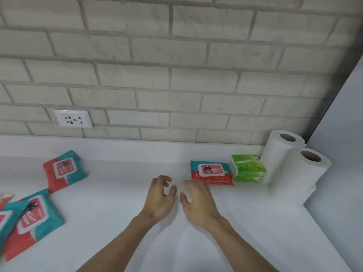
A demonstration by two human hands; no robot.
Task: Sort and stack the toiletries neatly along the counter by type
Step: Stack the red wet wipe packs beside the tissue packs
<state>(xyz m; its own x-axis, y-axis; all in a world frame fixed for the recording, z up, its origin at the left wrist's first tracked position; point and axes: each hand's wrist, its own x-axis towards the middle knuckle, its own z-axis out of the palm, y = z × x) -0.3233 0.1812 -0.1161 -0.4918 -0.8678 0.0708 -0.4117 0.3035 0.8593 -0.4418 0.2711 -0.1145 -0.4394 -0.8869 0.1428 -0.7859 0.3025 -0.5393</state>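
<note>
One wipes pack (211,170) lies flat, label up, near the back right corner of the counter (137,222), touching a stack of green tissue packs (248,167) that stands just beside two upright paper rolls (294,165). Another pack (64,171) lies askew toward the back left, and an overlapping heap of packs (33,218) sits at the left edge. The left hand (160,197) and right hand (198,203) hover over the middle of the counter, fingers loosely curled and spread, holding nothing. Whether the right fingertips touch the placed pack cannot be told. The likely step is fetching the next loose pack. Grip it by its long sides, keep the label up, lower it squarely onto the placed pack, and align all edges without nudging the tissue stack.
</note>
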